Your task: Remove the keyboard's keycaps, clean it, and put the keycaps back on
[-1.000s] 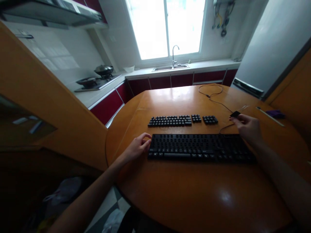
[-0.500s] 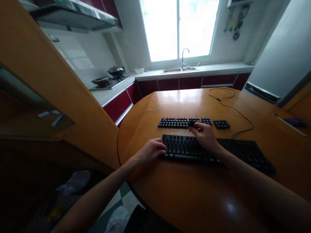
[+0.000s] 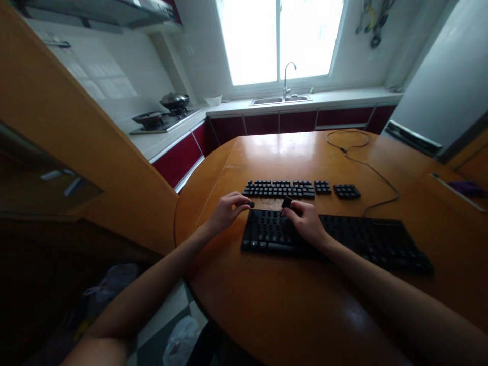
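Observation:
A long black keyboard (image 3: 282, 247) lies on the wooden table in front of me, many of its key positions without caps. Behind it, loose black keycaps (image 3: 278, 189) are laid out in rows. My left hand (image 3: 224, 211), by the keyboard's upper left corner, pinches a small black keycap (image 3: 250, 204) between thumb and fingertips. Over the left half of the keyboard, my right hand (image 3: 307, 221) is closed on a dark square keycap (image 3: 286, 203). My right hand and forearm hide part of the keyboard's middle.
Smaller keycap groups (image 3: 346, 191) sit to the right of the main rows. A thin cable (image 3: 375, 173) curls across the table's right side. Beyond the table (image 3: 274, 152) are a counter with a sink (image 3: 280, 100) and a stove with pans (image 3: 174, 100).
My left hand has lifted from the keyboard's lower left corner and moved up and away, now with a keycap showing in its fingers. My right hand has come left and nearer with its keycap.

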Available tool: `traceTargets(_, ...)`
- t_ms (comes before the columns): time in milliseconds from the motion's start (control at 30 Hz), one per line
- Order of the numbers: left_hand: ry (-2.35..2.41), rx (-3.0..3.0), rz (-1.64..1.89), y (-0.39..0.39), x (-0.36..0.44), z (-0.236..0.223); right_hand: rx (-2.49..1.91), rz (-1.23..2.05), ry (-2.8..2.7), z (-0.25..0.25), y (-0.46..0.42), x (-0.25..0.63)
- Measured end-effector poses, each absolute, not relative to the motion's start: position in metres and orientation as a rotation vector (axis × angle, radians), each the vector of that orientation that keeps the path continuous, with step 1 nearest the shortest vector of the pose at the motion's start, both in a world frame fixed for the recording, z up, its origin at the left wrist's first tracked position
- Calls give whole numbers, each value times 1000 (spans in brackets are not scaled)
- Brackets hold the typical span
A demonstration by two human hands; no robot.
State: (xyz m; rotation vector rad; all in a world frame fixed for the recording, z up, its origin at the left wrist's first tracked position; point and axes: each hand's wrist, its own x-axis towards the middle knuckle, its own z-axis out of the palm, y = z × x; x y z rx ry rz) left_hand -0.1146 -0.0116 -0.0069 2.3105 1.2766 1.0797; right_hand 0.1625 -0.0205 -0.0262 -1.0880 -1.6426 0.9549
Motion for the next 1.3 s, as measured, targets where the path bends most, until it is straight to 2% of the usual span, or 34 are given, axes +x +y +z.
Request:
traceTargets(200,1375,2300,1098,25,-125,-26,-1055,983,-1600,-23,-22,161)
traceTargets(1300,1584,2080,1125,34,-140,-40,-1047,1003,-1606,-23,-21,161)
